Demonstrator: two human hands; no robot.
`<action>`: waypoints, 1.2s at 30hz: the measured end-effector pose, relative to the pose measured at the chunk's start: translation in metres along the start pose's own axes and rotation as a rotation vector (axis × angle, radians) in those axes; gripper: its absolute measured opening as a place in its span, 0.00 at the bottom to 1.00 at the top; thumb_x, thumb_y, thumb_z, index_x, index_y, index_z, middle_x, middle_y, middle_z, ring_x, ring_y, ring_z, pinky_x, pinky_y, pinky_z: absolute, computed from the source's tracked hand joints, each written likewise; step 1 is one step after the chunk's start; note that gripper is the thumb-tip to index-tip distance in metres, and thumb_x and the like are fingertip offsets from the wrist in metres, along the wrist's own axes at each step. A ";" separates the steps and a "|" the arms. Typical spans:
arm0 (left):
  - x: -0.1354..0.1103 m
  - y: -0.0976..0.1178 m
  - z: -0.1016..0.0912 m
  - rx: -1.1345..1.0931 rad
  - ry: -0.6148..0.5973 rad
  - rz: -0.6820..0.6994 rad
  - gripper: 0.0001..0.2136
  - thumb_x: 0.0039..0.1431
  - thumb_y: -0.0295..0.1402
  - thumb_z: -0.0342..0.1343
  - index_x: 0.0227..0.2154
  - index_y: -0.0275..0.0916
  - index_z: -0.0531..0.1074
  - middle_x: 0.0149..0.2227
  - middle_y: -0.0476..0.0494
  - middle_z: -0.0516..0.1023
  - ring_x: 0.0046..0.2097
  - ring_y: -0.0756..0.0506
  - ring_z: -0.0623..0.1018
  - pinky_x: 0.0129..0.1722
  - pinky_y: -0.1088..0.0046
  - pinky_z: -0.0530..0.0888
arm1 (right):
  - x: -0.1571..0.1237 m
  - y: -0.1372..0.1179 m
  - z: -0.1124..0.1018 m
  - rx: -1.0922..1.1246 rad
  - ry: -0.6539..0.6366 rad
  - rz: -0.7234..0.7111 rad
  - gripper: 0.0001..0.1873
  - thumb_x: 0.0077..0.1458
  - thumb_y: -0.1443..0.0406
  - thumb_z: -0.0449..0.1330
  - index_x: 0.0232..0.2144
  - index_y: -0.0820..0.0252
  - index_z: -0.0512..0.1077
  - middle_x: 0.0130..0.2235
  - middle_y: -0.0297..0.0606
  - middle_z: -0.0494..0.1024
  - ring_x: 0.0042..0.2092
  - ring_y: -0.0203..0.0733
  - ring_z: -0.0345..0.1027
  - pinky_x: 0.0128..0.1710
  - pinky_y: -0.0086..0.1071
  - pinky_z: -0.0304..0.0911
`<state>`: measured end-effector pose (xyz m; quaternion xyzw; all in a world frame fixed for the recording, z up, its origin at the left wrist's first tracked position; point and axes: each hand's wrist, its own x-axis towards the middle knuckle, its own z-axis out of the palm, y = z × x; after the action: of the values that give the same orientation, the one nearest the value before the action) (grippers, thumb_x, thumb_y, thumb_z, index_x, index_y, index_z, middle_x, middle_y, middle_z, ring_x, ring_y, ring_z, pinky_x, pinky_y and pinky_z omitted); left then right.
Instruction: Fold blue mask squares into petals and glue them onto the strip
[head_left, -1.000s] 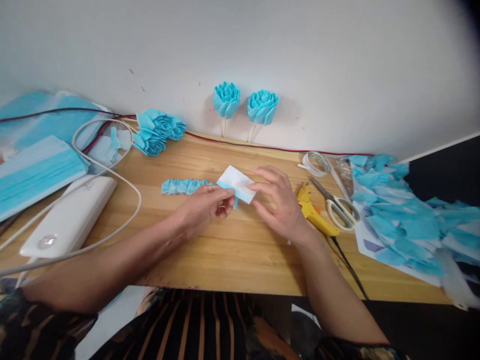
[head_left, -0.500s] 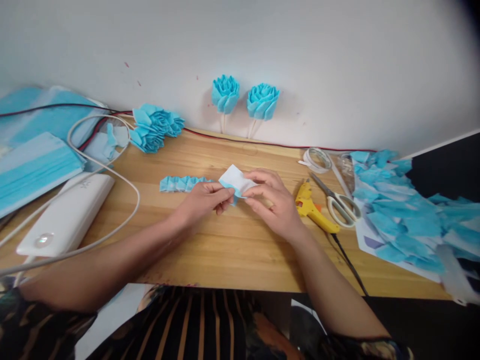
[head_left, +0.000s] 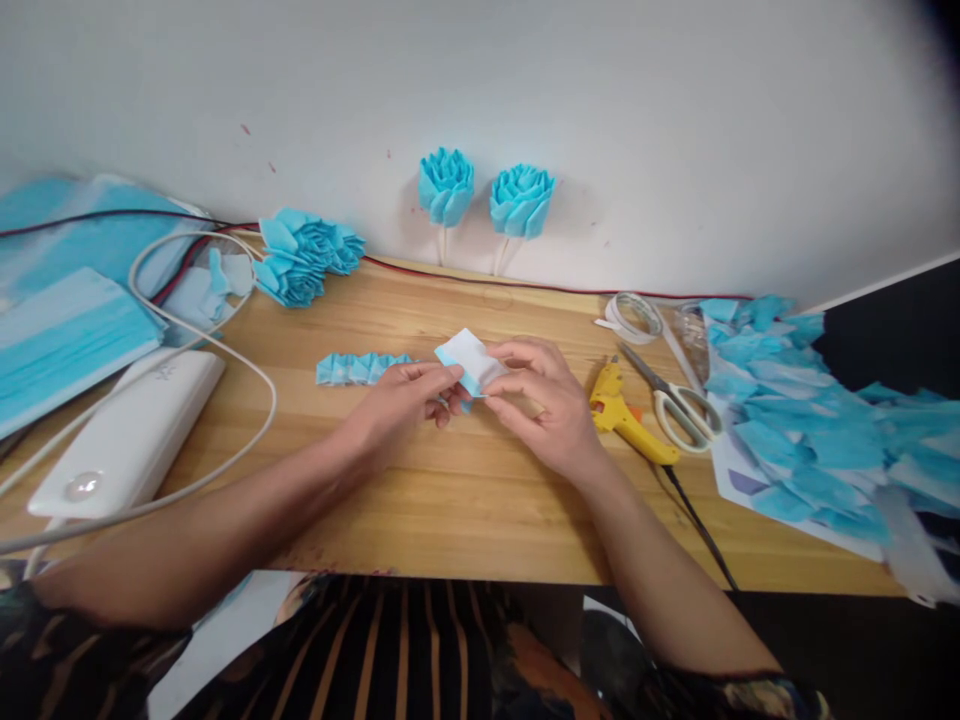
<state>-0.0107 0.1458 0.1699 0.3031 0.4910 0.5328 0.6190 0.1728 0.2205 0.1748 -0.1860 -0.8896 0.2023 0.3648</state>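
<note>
Both hands grip one small square of white and blue fabric (head_left: 468,352) above the middle of the wooden table. My left hand (head_left: 409,402) pinches its lower left edge, where a blue strip is folded over the white face. On the other side my right hand (head_left: 546,400) has thumb and fingers closed on the right part of the square. Left of the hands lies a row of folded light-blue pieces (head_left: 360,368); its right end is hidden behind my left hand. A bit of blue shows beneath the square, partly covered by the fingers.
To the right lie a yellow glue gun (head_left: 630,425), scissors (head_left: 686,415), a tape roll (head_left: 634,318) and a pile of blue pieces (head_left: 810,430). Blue fabric flowers (head_left: 448,188) lean on the wall. A white power bank (head_left: 127,435), cable and face masks (head_left: 75,345) occupy the left.
My left thumb has shifted up and left along the fold, so more of the blue strip shows. My right hand keeps its hold. The whole view has shifted slightly.
</note>
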 end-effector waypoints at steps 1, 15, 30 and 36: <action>0.000 -0.001 -0.001 0.002 -0.015 0.002 0.13 0.51 0.41 0.64 0.23 0.36 0.75 0.26 0.46 0.76 0.26 0.50 0.71 0.27 0.73 0.67 | 0.000 0.001 0.000 -0.012 -0.005 -0.010 0.05 0.59 0.68 0.60 0.35 0.51 0.75 0.50 0.39 0.76 0.54 0.49 0.69 0.53 0.50 0.66; 0.002 -0.003 -0.001 -0.027 0.018 -0.003 0.13 0.49 0.41 0.67 0.23 0.36 0.75 0.24 0.48 0.75 0.25 0.52 0.69 0.28 0.73 0.64 | -0.002 0.006 0.003 -0.135 -0.043 -0.100 0.18 0.58 0.70 0.60 0.49 0.46 0.71 0.58 0.40 0.71 0.61 0.52 0.62 0.59 0.56 0.60; 0.003 -0.006 -0.005 0.151 0.055 0.055 0.13 0.53 0.42 0.63 0.21 0.37 0.75 0.24 0.48 0.75 0.25 0.51 0.69 0.29 0.71 0.65 | -0.001 0.001 0.002 0.048 0.010 0.089 0.05 0.59 0.66 0.62 0.35 0.50 0.77 0.55 0.40 0.75 0.58 0.50 0.67 0.56 0.53 0.63; 0.002 -0.002 -0.004 0.229 0.045 0.070 0.14 0.54 0.41 0.63 0.20 0.38 0.76 0.23 0.49 0.75 0.24 0.52 0.69 0.28 0.73 0.65 | -0.004 0.001 0.008 0.301 0.053 0.298 0.01 0.58 0.66 0.62 0.33 0.55 0.74 0.51 0.43 0.77 0.55 0.46 0.71 0.55 0.46 0.65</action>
<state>-0.0140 0.1470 0.1660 0.3767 0.5516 0.5011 0.5503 0.1697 0.2171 0.1666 -0.2643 -0.8019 0.3799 0.3779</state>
